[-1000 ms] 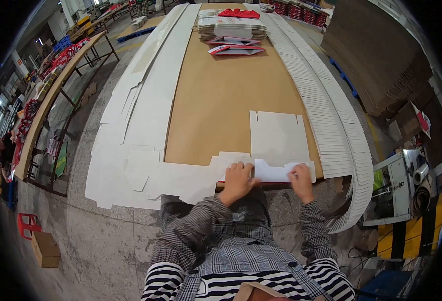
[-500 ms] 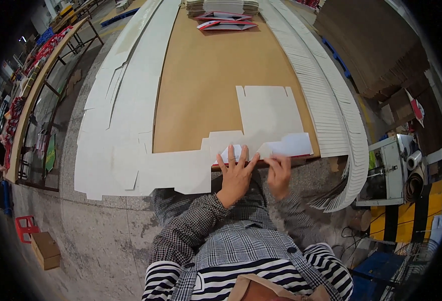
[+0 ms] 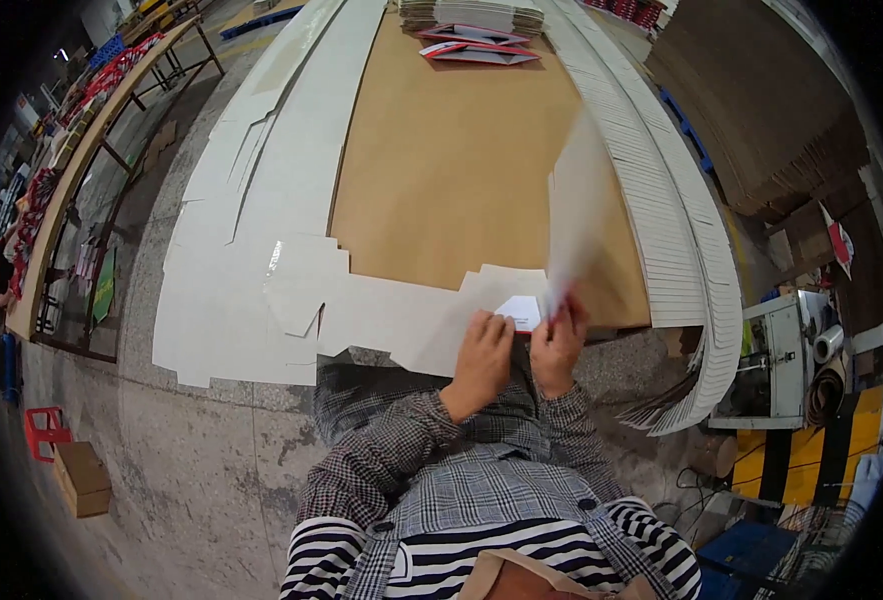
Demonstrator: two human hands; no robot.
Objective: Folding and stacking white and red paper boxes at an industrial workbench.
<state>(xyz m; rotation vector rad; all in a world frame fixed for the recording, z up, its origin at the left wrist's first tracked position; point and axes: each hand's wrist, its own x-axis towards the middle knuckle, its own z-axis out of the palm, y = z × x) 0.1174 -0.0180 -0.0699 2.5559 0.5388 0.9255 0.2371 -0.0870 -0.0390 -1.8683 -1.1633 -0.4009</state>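
Observation:
A white die-cut cardboard blank (image 3: 401,308) lies along the near edge of the table. Its right-hand panel (image 3: 579,190) stands raised and is smeared by motion. My right hand (image 3: 558,345) is closed on the near end of that panel, fingers bent round it. Beside it, my left hand (image 3: 484,352) pinches the blank's near edge, fingers together on top and the thumb hidden. Between the two hands a small folded flap (image 3: 521,312), white with a red edge, shows on the blank.
Brown board (image 3: 461,150) covers the table's middle. White cardboard sheets (image 3: 251,220) lie at the left, and a fanned row of blanks (image 3: 651,220) runs along the right. Folded red-and-white pieces (image 3: 476,52) and a stack (image 3: 471,14) sit at the far end. A metal cabinet (image 3: 786,360) stands right.
The blank's right-hand panel has come up from lying flat. My right hand has closed on its near end. My left hand has gone from spread fingers to a pinch at the edge.

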